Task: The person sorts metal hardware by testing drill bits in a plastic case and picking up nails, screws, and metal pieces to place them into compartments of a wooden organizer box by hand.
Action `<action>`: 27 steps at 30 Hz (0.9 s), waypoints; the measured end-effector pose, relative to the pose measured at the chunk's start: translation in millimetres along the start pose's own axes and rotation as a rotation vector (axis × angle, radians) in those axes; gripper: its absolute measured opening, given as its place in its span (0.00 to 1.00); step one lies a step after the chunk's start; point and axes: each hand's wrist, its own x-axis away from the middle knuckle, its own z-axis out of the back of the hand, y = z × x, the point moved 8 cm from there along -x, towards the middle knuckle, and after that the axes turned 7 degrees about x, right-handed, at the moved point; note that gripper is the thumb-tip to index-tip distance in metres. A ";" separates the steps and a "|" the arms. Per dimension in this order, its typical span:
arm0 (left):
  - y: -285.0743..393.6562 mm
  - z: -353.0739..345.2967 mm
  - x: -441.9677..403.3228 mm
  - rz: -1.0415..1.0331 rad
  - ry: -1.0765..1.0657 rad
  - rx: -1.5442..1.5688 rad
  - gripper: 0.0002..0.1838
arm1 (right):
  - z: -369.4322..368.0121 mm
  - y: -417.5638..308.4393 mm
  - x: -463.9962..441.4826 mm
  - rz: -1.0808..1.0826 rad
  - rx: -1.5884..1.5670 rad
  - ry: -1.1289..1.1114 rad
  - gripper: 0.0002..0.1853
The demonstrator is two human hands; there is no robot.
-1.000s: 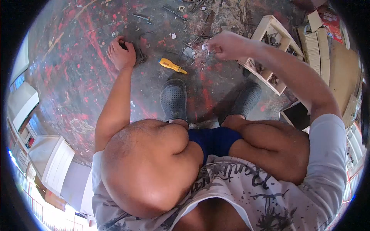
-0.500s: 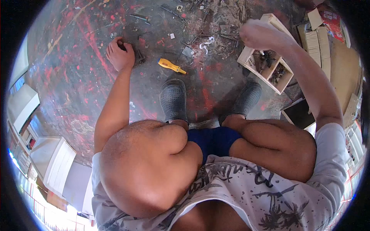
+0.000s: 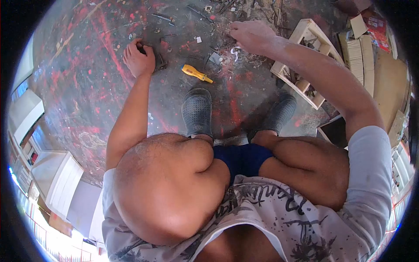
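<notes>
My left hand (image 3: 139, 60) rests at the left on the paint-stained floor (image 3: 98, 105), fingers curled. Something dark shows between thumb and fingers, too shadowed to identify. My right hand (image 3: 254, 37) is over the scattered bits at the top centre, its fingers bent together; whatever they hold, if anything, is hidden. Just below it lies a curled white scrap (image 3: 235, 53). A yellow screwdriver handle (image 3: 196, 73) lies on the floor between my hands, nearer my shoes. Right of my right hand stands a wooden compartment box (image 3: 301, 89) with small dark metal pieces, partly covered by my forearm.
My dark clogs (image 3: 197, 111) are planted below the screwdriver handle. Cardboard pieces (image 3: 386, 87) lie beyond the box at the right. Thin metal rods (image 3: 162, 17), a small flat plate (image 3: 214, 58) and sawdust-like debris litter the upper floor. White cabinets (image 3: 61, 179) stand at the lower left.
My right hand has moved left from above the wooden box to the floor litter, uncovering more of the box's far end. My left hand stays in nearly the same place.
</notes>
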 end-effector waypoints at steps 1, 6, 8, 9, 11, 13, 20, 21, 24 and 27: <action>0.0 -0.3 -0.2 0.006 -0.001 -0.005 0.18 | 0.7 3.5 2.6 -0.012 0.010 0.003 0.11; -1.2 -1.2 -0.3 0.025 -0.015 -0.011 0.18 | 9.0 17.8 21.3 -0.055 0.008 0.078 0.12; -2.0 -1.5 -0.8 0.013 0.000 0.000 0.18 | 12.7 20.8 25.1 -0.010 -0.034 0.096 0.13; -1.4 -1.3 -1.7 0.015 -0.004 0.003 0.18 | 15.6 21.5 25.2 0.014 -0.056 0.105 0.13; -0.4 -0.4 -1.5 0.022 -0.016 0.007 0.18 | 13.1 32.7 22.4 -0.068 -0.336 0.039 0.14; -1.3 -0.9 0.4 0.019 -0.009 0.001 0.18 | 2.4 38.3 20.7 -0.135 -0.750 -0.043 0.15; -0.2 0.3 -0.2 -0.008 0.016 -0.004 0.18 | 18.9 22.1 35.0 -0.144 -1.656 -0.303 0.15; -1.3 -0.9 0.0 -0.005 0.010 0.002 0.18 | 22.7 20.5 37.6 -0.147 -1.662 -0.298 0.16; -3.7 -2.2 -0.2 0.003 0.001 0.007 0.18 | 23.1 23.1 45.6 -0.144 -1.668 -0.305 0.20; -2.1 -1.1 0.9 -0.002 0.011 -0.005 0.18 | 26.2 26.1 57.3 -0.144 -1.756 -0.311 0.24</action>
